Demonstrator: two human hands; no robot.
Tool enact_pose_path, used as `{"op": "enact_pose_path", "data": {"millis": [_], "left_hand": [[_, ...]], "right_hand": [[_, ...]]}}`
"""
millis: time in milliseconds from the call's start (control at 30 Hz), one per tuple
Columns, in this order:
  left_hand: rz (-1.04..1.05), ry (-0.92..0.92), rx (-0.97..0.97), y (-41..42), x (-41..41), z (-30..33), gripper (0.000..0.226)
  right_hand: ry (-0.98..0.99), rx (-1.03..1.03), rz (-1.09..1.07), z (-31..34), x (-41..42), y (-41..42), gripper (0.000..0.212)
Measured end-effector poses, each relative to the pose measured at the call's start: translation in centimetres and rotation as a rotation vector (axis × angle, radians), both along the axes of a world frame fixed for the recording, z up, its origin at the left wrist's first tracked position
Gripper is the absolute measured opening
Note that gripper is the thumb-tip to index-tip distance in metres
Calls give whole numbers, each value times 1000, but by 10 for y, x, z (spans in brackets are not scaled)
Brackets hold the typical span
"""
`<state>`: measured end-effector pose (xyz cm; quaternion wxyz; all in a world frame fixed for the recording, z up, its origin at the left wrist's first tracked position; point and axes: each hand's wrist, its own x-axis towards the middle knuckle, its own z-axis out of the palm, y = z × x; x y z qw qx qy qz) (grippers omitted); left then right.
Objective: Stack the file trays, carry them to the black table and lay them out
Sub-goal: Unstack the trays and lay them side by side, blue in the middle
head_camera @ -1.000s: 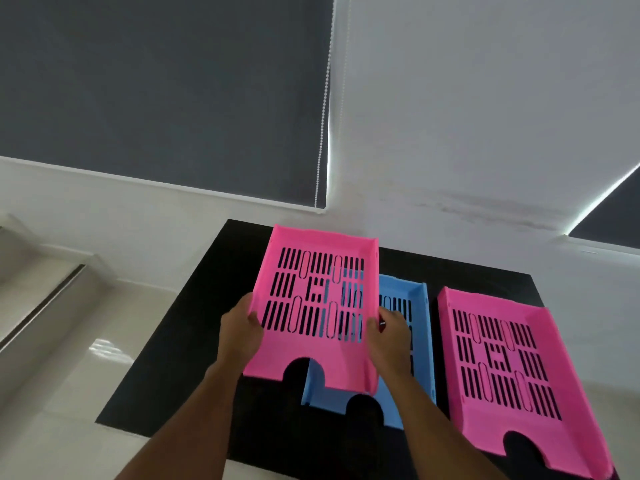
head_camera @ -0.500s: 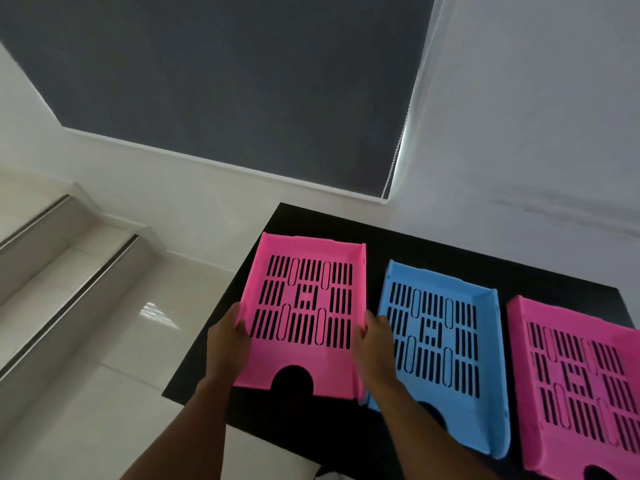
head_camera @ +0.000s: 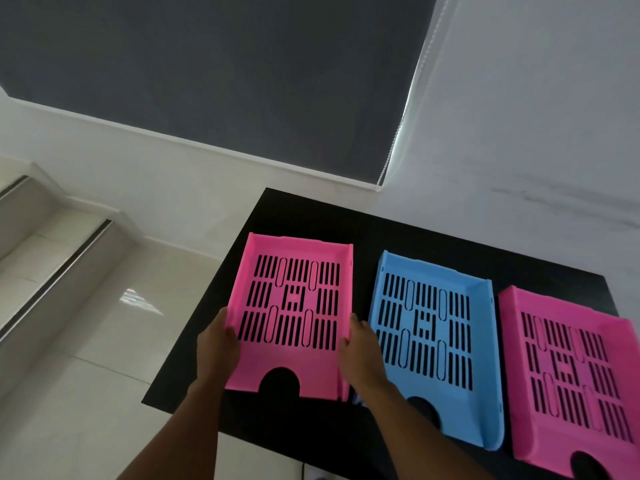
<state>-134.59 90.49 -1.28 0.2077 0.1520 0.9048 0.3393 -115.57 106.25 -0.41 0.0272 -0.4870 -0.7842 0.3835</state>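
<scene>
Pink plastic, the left tray point(head_camera: 294, 317) sits on the black bench point(head_camera: 298, 216), left of the blue tray point(head_camera: 433, 341). We clamp its side walls with left hand point(head_camera: 216, 344) and right hand point(head_camera: 362, 355), probably to square it alongside.

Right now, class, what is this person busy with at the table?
A person is laying file trays out on the black table. The left hand and right hand grip the sides of a pink tray at the table's left end. A blue tray lies beside it, and another pink tray beyond that, all in a row.
</scene>
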Motion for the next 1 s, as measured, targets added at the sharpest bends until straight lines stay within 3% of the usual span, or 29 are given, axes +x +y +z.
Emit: {"op": "enact_pose_path", "data": {"millis": [200,433,600,733,1000], "left_hand": [[28,89,-44,33,20,6,49],[-205,-80,2,101,115,38,62],[-306,-241,18,134,171,36,70],[-290,-238,44,136,179,21,83],[-406,-197,13,144,187,16,76]], "right_hand": [[166,30,-153,17,38,37,46],[135,171,-408,24,136,84,39],[-132,248,-572,7,209,100,69],[-160,73,-597,-3,234,98,101],[97,-75,-599,-18,249,100,84]]}}
